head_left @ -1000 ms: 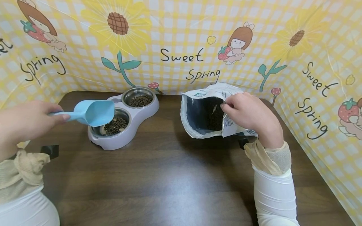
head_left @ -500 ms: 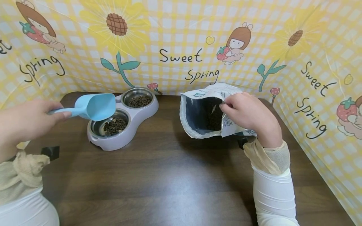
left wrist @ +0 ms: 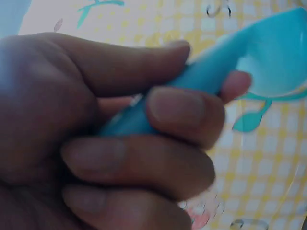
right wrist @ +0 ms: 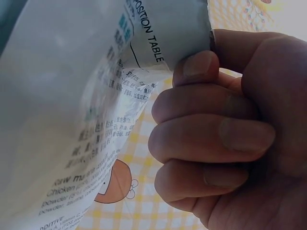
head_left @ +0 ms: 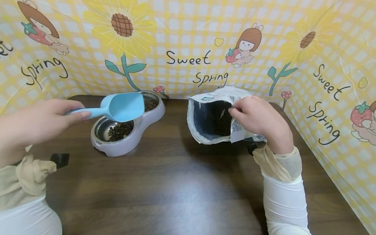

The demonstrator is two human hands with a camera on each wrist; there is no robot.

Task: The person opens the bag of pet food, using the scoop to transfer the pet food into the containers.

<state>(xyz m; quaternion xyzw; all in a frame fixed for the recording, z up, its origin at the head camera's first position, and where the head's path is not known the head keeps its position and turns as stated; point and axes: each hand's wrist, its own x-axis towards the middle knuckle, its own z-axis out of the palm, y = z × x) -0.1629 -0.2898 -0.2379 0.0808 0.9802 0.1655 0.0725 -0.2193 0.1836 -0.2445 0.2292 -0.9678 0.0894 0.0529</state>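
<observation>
My left hand [head_left: 55,119] grips the handle of a light blue scoop [head_left: 126,106], its fingers curled round it in the left wrist view. No kibble shows in the part of the scoop that I can see. Beneath the scoop is a pale double pet bowl [head_left: 136,138]; kibble [head_left: 119,131] lies in its near steel dish, and the far dish, partly covered by the scoop, holds some too. Over on the right, my right hand [head_left: 261,117] pinches the top edge of a white food bag [head_left: 202,97]. Its mouth gapes toward me, with dark kibble [head_left: 224,122] inside.
A brown wooden table [head_left: 164,189] carries everything. Yellow checked cloth [head_left: 182,29] hangs behind it and along the sides. One black patch [head_left: 60,160] lies near the left wrist, and a dark piece [head_left: 252,148] sits by the right wrist.
The left hand has carried the scoop to the right, from above the near dish toward the far dish and the middle. My right hand and the bag have stayed in place.
</observation>
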